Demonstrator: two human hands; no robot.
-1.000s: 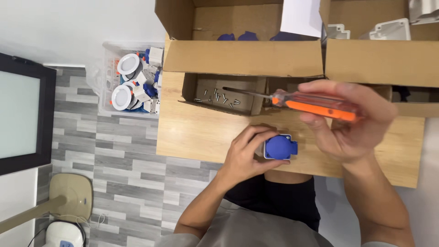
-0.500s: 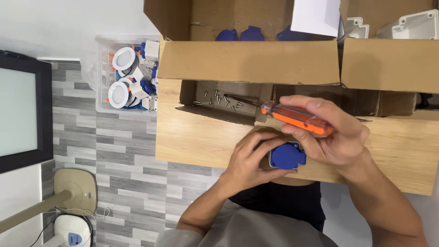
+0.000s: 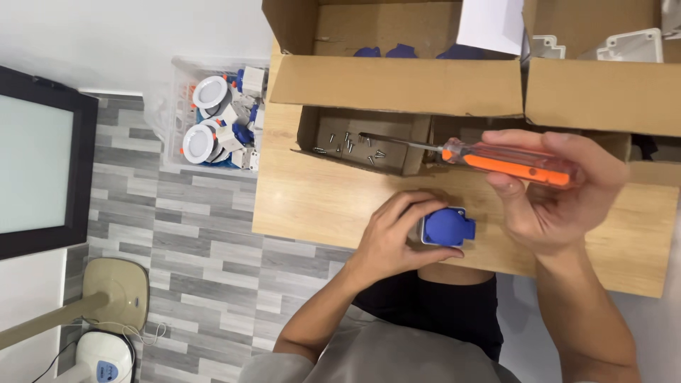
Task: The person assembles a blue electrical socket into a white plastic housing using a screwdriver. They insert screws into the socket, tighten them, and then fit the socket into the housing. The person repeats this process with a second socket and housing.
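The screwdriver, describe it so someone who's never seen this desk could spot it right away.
Start at the wooden table and find the shallow open cardboard tray of loose screws. The screwdriver lies level just right of it, held in the right hand, its metal tip over the tray. Its clear orange handle is the only orange thing on the table.

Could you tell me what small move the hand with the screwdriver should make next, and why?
Probably bring the tip down to the blue socket. The right hand holds the orange screwdriver level above the table, its tip over the shallow box of screws, away from the socket, which the left hand already steadies.
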